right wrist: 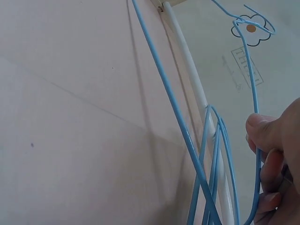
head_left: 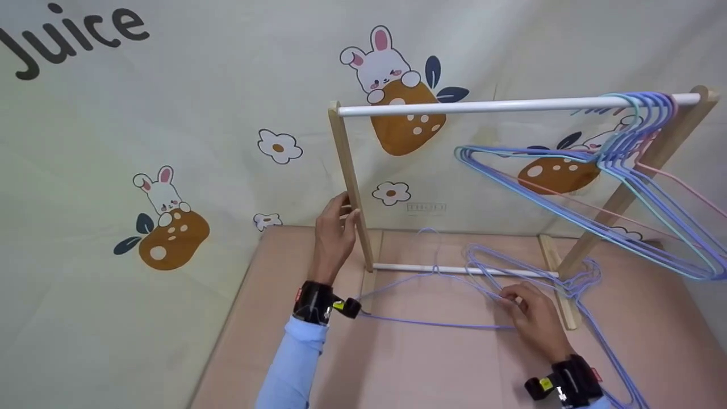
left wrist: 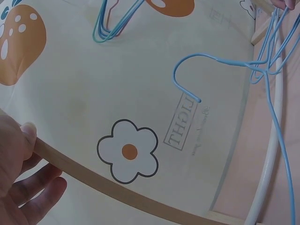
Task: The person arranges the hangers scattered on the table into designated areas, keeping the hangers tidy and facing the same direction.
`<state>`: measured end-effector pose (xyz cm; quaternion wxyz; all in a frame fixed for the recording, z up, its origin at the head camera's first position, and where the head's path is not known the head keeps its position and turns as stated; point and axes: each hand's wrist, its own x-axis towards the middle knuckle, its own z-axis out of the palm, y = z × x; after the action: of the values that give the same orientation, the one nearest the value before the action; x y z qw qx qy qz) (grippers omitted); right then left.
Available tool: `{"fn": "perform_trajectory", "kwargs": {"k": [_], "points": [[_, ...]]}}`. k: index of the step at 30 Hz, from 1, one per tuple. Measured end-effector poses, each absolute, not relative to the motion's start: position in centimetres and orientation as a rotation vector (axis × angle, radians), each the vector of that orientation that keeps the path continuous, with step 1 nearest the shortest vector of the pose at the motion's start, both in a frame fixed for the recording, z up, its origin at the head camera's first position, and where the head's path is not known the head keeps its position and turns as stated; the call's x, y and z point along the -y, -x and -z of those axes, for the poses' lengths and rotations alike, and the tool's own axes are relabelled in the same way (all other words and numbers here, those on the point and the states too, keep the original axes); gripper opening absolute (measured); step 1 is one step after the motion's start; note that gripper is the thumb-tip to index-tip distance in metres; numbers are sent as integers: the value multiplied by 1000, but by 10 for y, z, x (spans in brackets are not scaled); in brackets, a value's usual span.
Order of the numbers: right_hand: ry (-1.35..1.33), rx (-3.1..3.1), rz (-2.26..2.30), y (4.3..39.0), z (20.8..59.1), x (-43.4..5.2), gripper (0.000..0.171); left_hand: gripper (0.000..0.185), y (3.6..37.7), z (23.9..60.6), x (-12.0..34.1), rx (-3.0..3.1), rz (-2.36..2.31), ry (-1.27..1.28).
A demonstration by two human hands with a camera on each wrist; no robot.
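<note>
**Loose hangers may come up tangled**

A bunny-print backdrop (head_left: 170,142) is hanging behind a pink tabletop (head_left: 409,363), where a small wooden rack (head_left: 349,170) is standing with a white rail (head_left: 483,105) across its top. The left hand (head_left: 335,236) is gripping the rack's near post, thumb and fingers curled around the wood. The right hand (head_left: 531,318) is pinching the wire of a blue hanger (head_left: 431,272) lying flat on the tabletop over the rack's lower bar (head_left: 454,270). More loose hangers (head_left: 579,284) are lying bunched beside it, wires overlapping. A set of hung hangers (head_left: 636,170) is crowding the rail's far right end. The wires are looking interlocked, so lifting one could drag its neighbours up. A hook could also catch under the lower bar and tug the light rack, which only the left hand is steadying.
</note>
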<state>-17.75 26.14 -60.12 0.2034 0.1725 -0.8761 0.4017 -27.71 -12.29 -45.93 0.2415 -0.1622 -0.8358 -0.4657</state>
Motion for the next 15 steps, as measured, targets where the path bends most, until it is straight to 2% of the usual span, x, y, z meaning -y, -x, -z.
{"fn": "perform_trajectory", "kwargs": {"k": [15], "points": [[-539,2426,-1165,178,593,-266,21,38,277,460,124,2286,1281,442]]}}
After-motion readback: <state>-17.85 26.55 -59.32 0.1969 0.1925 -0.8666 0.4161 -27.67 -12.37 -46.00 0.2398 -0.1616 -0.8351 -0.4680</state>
